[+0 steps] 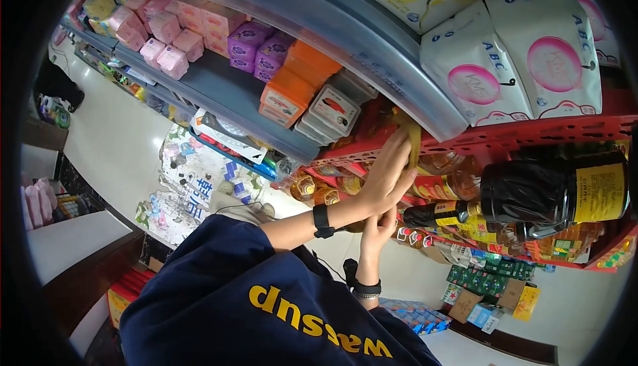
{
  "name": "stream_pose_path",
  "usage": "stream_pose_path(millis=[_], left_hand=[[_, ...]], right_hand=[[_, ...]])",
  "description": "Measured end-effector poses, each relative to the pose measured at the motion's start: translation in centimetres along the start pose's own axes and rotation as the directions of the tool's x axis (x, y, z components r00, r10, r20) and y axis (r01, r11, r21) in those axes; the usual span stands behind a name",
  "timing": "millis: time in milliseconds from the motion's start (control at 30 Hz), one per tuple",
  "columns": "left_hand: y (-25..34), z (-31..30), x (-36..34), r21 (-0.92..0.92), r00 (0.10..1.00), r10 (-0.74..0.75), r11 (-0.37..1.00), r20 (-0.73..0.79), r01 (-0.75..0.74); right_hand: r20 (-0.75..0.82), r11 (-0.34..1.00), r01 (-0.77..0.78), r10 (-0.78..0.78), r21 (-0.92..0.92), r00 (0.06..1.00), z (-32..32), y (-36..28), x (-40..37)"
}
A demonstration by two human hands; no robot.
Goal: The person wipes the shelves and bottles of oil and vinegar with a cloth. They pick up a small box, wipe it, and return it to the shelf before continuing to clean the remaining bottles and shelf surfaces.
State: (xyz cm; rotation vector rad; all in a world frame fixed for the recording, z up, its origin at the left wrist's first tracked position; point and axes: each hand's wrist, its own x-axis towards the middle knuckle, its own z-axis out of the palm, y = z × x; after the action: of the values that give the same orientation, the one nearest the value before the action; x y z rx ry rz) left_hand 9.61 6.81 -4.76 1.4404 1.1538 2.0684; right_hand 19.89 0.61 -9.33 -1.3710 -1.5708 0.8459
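Head view: two bare hands reach up to a red plastic shelf [531,133] on the right side.
Left hand: the left hand [385,176] has straight fingers held close together, lying on a thin yellow strip-like piece [415,141] at the shelf edge. I cannot tell if the thumb pinches it.
Right hand: the right hand [377,228] sits just under the left one with its fingers bent. Its grip is hidden, so I cannot tell.
Where the thing is: a small dark bottle with a yellow label [435,214] is just right of the right hand, under the red shelf.
How it handles: the bottle is likely hard, smooth, a bit heavy and easy to break. Its thin neck looks like the best place to hold.
How it looks: almost black and shiny, with a dark cap.
Nearby: a big dark bottle with a yellow label [551,193] is farther right, and golden oil bottles [306,186] are to the left.
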Motion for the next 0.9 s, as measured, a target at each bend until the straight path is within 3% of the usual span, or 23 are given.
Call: stream_pose_path(millis=[167,300,433,500,700,800,833,900], left_hand=[[-1.1,0.7,2.8,0.050,0.994,0.109,0.993,-0.030,-0.107],[-2.4,0.4,2.9,0.154,0.989,0.145,0.978,-0.003,-0.143],[-5.7,-0.2,0.4,0.250,0.988,0.149,0.959,-0.041,-0.134],[-6.6,-1.1,-0.9,0.356,0.998,0.061,0.933,-0.004,-0.056],[-6.6,-2.4,-1.1,0.345,0.992,-0.006,0.938,0.126,-0.038],[-4.9,-1.8,-0.1,0.358,0.998,0.052,0.931,0.043,-0.064],[-3.5,-1.4,1.0,0.311,0.990,0.139,0.940,0.022,-0.139],[-1.0,-0.7,2.9,0.232,0.962,0.272,0.936,0.006,-0.266]], right_hand=[[-0.063,0.996,0.015,-0.009,0.086,0.998,0.2,-2.5,0.7],[-0.036,0.997,0.077,-0.077,0.013,0.996,1.2,-0.2,1.2],[0.050,0.999,0.002,0.001,-0.043,0.999,1.6,-0.6,0.9],[0.090,0.999,-0.026,0.028,-0.026,0.996,1.8,-0.1,0.3],[0.125,0.998,-0.055,0.055,-0.003,0.991,1.2,0.3,-1.3],[-0.003,0.995,0.073,-0.073,-0.064,0.997,0.4,0.0,-0.6],[-0.040,0.992,0.117,-0.118,-0.042,0.992,0.1,-0.6,-0.2],[-0.155,0.924,0.306,-0.346,-0.230,0.925,-0.2,-2.5,1.4]])
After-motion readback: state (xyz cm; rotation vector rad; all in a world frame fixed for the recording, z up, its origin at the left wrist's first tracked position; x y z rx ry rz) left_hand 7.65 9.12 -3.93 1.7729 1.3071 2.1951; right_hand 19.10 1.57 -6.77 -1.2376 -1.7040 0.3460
